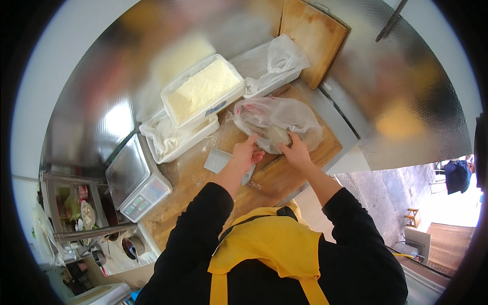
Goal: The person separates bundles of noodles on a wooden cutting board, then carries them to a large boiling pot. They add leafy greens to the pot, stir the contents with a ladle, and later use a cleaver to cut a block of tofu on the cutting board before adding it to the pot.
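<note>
On the wooden work board (282,179) lies a crumpled clear plastic bag (293,110) with red print. My right hand (297,150) grips a pale greyish lump, possibly dough (278,137), at the near side of this bag. Just left of it, my left hand (248,151) has its fingers partly spread at the bag's near edge; whether it pinches the plastic cannot be told. Below my left wrist lies a flat metal dough scraper (218,160), partly hidden by the forearm.
A white tub of pale flour (202,89) rests on another white tub (183,146) holding cloth. Behind the bag stands a third tub (263,89) with plastic in it. A digital scale (139,179) is at left, a wooden board (310,38) leans at the back.
</note>
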A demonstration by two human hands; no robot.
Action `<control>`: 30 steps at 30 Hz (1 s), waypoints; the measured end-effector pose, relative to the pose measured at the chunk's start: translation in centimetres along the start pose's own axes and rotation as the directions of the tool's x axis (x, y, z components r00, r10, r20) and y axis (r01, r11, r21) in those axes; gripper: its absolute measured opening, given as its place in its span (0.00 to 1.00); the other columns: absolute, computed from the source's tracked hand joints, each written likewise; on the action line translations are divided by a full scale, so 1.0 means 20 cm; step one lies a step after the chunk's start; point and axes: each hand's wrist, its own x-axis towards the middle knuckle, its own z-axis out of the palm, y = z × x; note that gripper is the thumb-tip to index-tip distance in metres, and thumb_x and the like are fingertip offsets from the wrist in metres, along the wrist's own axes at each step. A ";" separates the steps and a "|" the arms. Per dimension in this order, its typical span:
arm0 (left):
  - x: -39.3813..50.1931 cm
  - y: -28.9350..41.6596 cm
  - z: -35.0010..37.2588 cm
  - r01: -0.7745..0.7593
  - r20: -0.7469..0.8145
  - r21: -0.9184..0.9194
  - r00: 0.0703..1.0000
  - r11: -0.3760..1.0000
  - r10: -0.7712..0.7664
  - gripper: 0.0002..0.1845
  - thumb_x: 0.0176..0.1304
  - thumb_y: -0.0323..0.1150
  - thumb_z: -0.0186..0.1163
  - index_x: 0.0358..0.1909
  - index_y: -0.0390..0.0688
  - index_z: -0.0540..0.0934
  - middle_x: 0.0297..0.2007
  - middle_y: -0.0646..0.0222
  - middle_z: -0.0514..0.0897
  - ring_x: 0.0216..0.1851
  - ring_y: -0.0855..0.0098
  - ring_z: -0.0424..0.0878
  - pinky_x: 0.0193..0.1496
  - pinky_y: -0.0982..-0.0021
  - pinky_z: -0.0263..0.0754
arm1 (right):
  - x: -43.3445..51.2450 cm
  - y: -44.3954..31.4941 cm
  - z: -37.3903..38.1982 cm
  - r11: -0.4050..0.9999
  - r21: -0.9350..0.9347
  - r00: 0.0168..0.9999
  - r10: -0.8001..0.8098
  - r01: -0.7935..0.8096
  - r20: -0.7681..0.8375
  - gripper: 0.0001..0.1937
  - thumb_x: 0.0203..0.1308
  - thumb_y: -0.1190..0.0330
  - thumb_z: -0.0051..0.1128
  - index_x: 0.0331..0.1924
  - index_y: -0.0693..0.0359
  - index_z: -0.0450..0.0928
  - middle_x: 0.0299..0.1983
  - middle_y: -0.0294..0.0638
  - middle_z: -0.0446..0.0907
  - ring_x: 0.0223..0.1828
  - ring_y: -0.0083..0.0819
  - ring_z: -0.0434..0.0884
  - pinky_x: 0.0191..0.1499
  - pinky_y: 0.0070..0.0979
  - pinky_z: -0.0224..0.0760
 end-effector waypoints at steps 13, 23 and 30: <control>-0.21 -0.09 0.01 0.060 0.273 0.386 0.946 0.921 -0.176 0.15 0.67 0.36 0.61 0.22 0.44 0.73 0.17 0.72 0.72 0.15 0.74 0.65 0.18 0.71 0.58 | 0.21 0.00 -0.09 0.979 -0.180 0.977 -0.060 0.097 0.205 0.34 0.60 0.54 0.69 0.63 0.69 0.73 0.59 0.63 0.78 0.61 0.60 0.76 0.63 0.45 0.70; -0.52 0.04 0.05 -0.544 0.420 0.489 0.832 0.682 0.363 0.10 0.72 0.37 0.60 0.37 0.41 0.77 0.31 0.73 0.78 0.33 0.78 0.73 0.38 0.72 0.68 | 0.34 0.05 -0.30 0.940 -0.303 0.849 -0.286 0.158 -0.445 0.25 0.59 0.64 0.70 0.58 0.68 0.76 0.52 0.55 0.80 0.55 0.50 0.79 0.58 0.42 0.74; -0.55 0.05 0.45 -0.906 0.816 0.335 0.416 0.258 0.401 0.09 0.75 0.35 0.57 0.45 0.38 0.78 0.37 0.66 0.82 0.38 0.64 0.79 0.45 0.62 0.73 | 0.05 0.15 -0.47 0.872 -0.066 0.873 -0.479 0.485 0.085 0.20 0.55 0.71 0.66 0.54 0.60 0.81 0.47 0.50 0.83 0.46 0.50 0.84 0.49 0.41 0.79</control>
